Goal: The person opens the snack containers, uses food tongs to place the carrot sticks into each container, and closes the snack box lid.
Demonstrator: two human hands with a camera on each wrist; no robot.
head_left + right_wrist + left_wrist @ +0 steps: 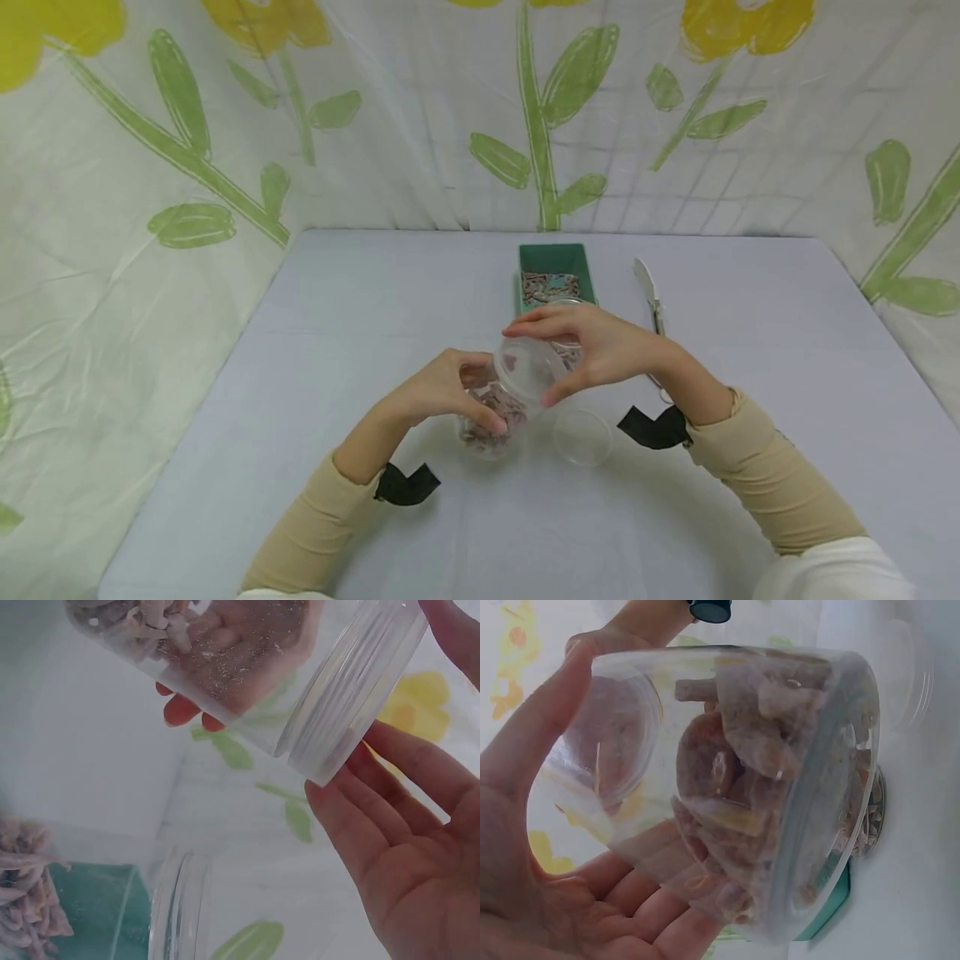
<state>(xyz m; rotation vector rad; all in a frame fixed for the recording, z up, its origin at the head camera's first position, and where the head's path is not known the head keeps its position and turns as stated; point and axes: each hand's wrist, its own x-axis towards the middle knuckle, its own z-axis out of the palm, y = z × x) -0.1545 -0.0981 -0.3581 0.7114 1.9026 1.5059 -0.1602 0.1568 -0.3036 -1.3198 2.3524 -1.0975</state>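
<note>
My left hand [442,387] grips a clear plastic jar [705,667], thumb on one side and fingers on the other. Brownish-pink, strip-like pieces [742,735] lie in the jar's lower part. The jar is tilted, its mouth towards my right hand [607,342]. There my right thumb and fingers hold a clear round lid [356,697] by its edge, against the jar's mouth. Whether the lid is threaded on, I cannot tell. A second clear jar [176,900] with similar pieces stands partly hidden behind my right hand in the head view.
A green rectangular box [555,257] with more brownish pieces stands at the back. Another clear lid [583,437] lies on the table [360,300] before my hands. To the right lies a slender metal tool [647,283] with a pale blade, partly covered by my right forearm.
</note>
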